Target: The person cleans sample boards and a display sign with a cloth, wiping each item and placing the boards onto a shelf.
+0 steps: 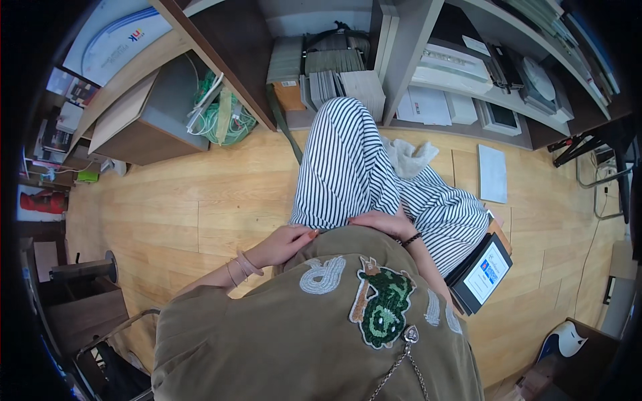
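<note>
My left hand [289, 242] rests on my lap at the hem of my olive shirt [287, 314], its fingers laid together on the cloth and nothing seen in them. Beside it, my right hand [381, 222] lies flat across the top of my striped trousers [341, 160], fingers stretched out and holding nothing. Past my bent knees a pale grey cloth [409, 158] is bunched up. Close to my right leg sits a black folder [483, 274] with a printed white sheet on its face. A flat light-grey booklet [493, 174] lies on the floor farther right.
Ahead stands a shelf unit [408, 60] packed with grey folders [328, 83], boxes and papers. At left, a green mesh bag of cables [224, 117] leans by a grey cabinet [150, 110]. A black-framed chair [595, 147] is at far right. Wood floor [200, 200] surrounds me.
</note>
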`<action>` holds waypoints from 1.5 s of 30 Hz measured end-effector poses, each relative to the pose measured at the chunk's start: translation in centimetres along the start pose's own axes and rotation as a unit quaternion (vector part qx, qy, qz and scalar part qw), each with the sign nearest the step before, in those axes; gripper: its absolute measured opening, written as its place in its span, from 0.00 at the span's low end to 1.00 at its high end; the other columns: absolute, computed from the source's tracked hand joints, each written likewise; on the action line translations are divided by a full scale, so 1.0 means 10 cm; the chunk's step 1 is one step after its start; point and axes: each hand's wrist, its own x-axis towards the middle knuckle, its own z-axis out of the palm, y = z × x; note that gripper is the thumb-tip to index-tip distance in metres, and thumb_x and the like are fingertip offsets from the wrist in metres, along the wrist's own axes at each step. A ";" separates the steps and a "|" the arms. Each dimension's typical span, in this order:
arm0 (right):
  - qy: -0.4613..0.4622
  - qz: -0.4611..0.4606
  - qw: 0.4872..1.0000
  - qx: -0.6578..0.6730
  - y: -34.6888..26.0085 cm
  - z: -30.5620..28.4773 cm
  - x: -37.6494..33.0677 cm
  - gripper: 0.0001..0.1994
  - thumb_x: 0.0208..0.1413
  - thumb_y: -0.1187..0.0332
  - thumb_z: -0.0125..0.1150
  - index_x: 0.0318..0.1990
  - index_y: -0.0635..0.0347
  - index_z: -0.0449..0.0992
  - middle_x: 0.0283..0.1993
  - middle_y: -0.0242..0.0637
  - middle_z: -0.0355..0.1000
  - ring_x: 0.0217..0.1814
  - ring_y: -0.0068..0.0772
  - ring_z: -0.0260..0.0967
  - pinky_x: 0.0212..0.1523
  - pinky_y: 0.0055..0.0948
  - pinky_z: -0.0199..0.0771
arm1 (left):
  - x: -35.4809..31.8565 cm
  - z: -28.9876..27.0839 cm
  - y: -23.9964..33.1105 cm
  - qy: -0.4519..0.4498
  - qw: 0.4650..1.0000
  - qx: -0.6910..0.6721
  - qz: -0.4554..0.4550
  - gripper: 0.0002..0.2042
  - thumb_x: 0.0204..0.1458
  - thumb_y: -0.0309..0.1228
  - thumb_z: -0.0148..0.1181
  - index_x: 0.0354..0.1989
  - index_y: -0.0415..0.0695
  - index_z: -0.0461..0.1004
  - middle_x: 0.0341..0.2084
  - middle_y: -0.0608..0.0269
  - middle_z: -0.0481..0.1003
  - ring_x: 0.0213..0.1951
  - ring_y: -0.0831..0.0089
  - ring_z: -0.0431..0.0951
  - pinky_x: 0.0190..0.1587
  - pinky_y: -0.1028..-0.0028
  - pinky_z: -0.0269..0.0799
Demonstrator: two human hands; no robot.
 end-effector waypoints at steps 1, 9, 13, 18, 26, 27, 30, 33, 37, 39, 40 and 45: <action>0.006 0.034 0.999 -0.005 -0.01 0.01 -0.01 0.17 0.57 0.64 0.44 0.46 0.67 0.70 0.46 0.39 0.70 0.50 0.27 0.64 0.55 0.21 0.56 | 0.00 0.01 -0.03 0.003 1.000 0.003 0.000 0.17 0.58 0.36 0.39 0.47 0.36 0.66 0.41 0.59 0.70 0.39 0.74 0.70 0.43 0.75 0.64; -0.026 0.015 0.999 0.041 -0.12 0.18 0.05 0.18 0.57 0.60 0.46 0.48 0.63 0.70 0.46 0.33 0.71 0.49 0.21 0.64 0.53 0.20 0.58 | -0.06 0.11 -0.11 0.024 0.993 -0.057 0.103 0.12 0.55 0.32 0.46 0.28 0.36 0.70 0.19 0.58 0.68 0.23 0.68 0.68 0.29 0.73 0.63; -0.062 0.061 0.996 0.031 -0.28 0.27 0.13 0.19 0.57 0.59 0.45 0.49 0.62 0.70 0.46 0.32 0.70 0.50 0.21 0.63 0.53 0.20 0.58 | -0.11 0.12 -0.04 0.056 0.990 -0.028 0.126 0.13 0.55 0.32 0.46 0.24 0.34 0.68 0.17 0.59 0.65 0.21 0.69 0.66 0.26 0.72 0.61; -0.108 0.066 0.991 0.043 -0.19 0.22 0.18 0.20 0.58 0.56 0.44 0.51 0.60 0.68 0.49 0.32 0.69 0.51 0.22 0.63 0.53 0.20 0.57 | -0.07 0.15 -0.05 0.108 0.991 -0.039 0.068 0.11 0.54 0.32 0.47 0.27 0.37 0.70 0.20 0.57 0.69 0.23 0.67 0.68 0.29 0.72 0.63; -0.051 0.162 0.983 0.076 -0.40 0.24 0.09 0.22 0.57 0.57 0.44 0.54 0.62 0.64 0.56 0.34 0.63 0.58 0.24 0.57 0.58 0.20 0.51 | -0.01 0.26 -0.14 0.217 0.976 0.014 0.014 0.13 0.54 0.37 0.48 0.33 0.39 0.73 0.23 0.55 0.73 0.26 0.65 0.72 0.31 0.73 0.66; -0.047 0.159 0.983 0.078 -0.44 0.25 0.06 0.22 0.57 0.57 0.44 0.54 0.62 0.64 0.56 0.34 0.63 0.58 0.24 0.57 0.58 0.20 0.51 | -0.03 0.19 -0.10 0.161 0.987 -0.002 -0.027 0.14 0.54 0.38 0.48 0.33 0.39 0.73 0.22 0.54 0.73 0.25 0.65 0.72 0.30 0.73 0.66; -0.019 0.162 0.977 0.140 -0.56 0.26 -0.03 0.21 0.56 0.58 0.48 0.52 0.61 0.67 0.52 0.30 0.66 0.51 0.20 0.62 0.53 0.18 0.58 | -0.08 0.14 -0.18 0.095 0.993 -0.007 -0.070 0.15 0.54 0.39 0.47 0.34 0.39 0.73 0.22 0.53 0.74 0.24 0.65 0.73 0.29 0.73 0.66; -0.052 0.128 0.980 0.141 -0.13 0.18 0.13 0.20 0.56 0.58 0.48 0.52 0.61 0.67 0.52 0.30 0.67 0.51 0.20 0.62 0.53 0.18 0.58 | -0.03 0.10 -0.22 0.068 0.996 0.002 -0.059 0.15 0.55 0.39 0.46 0.34 0.40 0.74 0.21 0.52 0.74 0.22 0.64 0.74 0.27 0.73 0.67; -0.058 0.147 0.979 0.125 -0.35 0.25 0.08 0.19 0.57 0.59 0.47 0.52 0.60 0.68 0.52 0.30 0.67 0.51 0.20 0.63 0.53 0.19 0.59 | -0.08 0.06 -0.06 0.041 0.997 -0.023 -0.062 0.16 0.55 0.40 0.46 0.33 0.40 0.75 0.21 0.52 0.74 0.22 0.67 0.74 0.26 0.73 0.66; -0.046 0.167 0.978 0.118 -0.43 0.27 0.05 0.19 0.57 0.59 0.46 0.52 0.60 0.68 0.51 0.30 0.67 0.51 0.20 0.63 0.52 0.19 0.59 | -0.04 0.16 -0.23 0.083 0.995 0.021 -0.060 0.16 0.55 0.40 0.46 0.32 0.41 0.75 0.21 0.52 0.74 0.22 0.67 0.75 0.26 0.73 0.66; -0.033 0.175 0.974 0.142 -0.42 0.27 0.04 0.19 0.57 0.60 0.46 0.52 0.61 0.68 0.51 0.30 0.67 0.50 0.20 0.63 0.52 0.19 0.60 | -0.03 0.18 -0.27 0.102 0.992 0.044 -0.059 0.16 0.55 0.41 0.46 0.32 0.41 0.75 0.21 0.52 0.74 0.23 0.67 0.75 0.26 0.74 0.66; -0.107 0.118 0.981 0.107 -0.27 0.21 0.17 0.18 0.58 0.61 0.44 0.51 0.61 0.68 0.50 0.31 0.68 0.48 0.19 0.63 0.51 0.20 0.61 | -0.03 0.01 -0.12 0.046 0.990 0.088 -0.099 0.16 0.55 0.41 0.46 0.32 0.41 0.75 0.21 0.52 0.74 0.24 0.65 0.75 0.27 0.73 0.67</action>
